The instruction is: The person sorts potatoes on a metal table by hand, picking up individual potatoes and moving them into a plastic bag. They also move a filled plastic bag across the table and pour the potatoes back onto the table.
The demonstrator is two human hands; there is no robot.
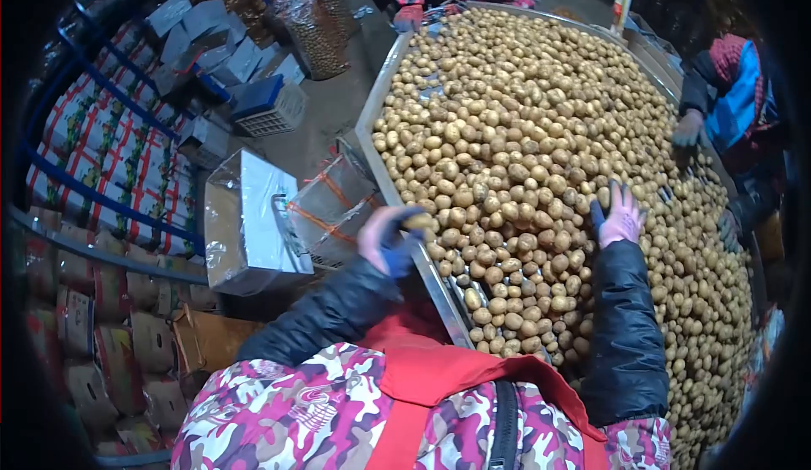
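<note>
A wide metal-rimmed sorting table [379, 162] is heaped with small potatoes [515, 145]. My left hand [387, 240], in a pink and blue glove, is over the table's left rim, slightly blurred. Its fingers are curled round a potato [417, 222]. My right hand [622, 217], gloved the same way, rests on the heap with its fingers spread, touching potatoes and gripping none that I can see. Between my hands, patches of the table's surface show through the potatoes.
A white box [260, 212] and a clear bag with orange edging [334, 200] stand left of the table. Beyond are stacked printed cartons [110, 153], a crate [270, 107] and filled sacks [314, 35]. Co-workers' gloved hands [688, 128] reach in from the right and far side.
</note>
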